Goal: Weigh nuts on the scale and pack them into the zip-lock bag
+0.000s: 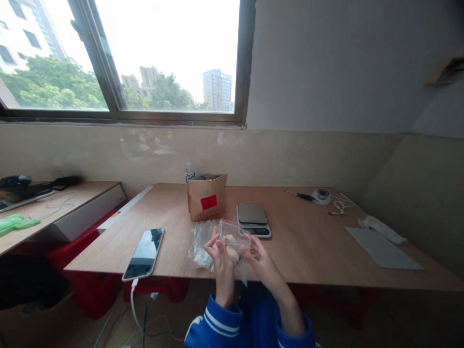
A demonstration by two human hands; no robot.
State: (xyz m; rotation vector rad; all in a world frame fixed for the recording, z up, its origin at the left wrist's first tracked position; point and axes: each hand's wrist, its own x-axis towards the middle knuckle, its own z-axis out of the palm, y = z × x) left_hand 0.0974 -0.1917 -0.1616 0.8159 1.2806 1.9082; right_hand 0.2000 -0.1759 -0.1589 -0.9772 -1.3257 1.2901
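Observation:
Between my two hands, near the table's front edge, is a clear zip bag (235, 231) with a red line along its top. Pale, cream-coloured lumps (232, 252) show inside it; their kind I cannot make out. My left hand (221, 256) is at the bag's left side, fingers bent against the plastic. On the right side, my right hand (258, 253) pinches the bag between thumb and fingers. More clear plastic bags (202, 246) lie flat on the table just left of my left hand. Behind the bag sits a kitchen scale (253, 214) with a metal plate and dark display.
A brown paper bag (206, 195) with a red label stands open, a bottle (189, 170) behind it. At left lies a phone (144, 253) on a white cable. A screwdriver (304, 196), a round white camera (322, 195) and a grey sheet (382, 247) are at right.

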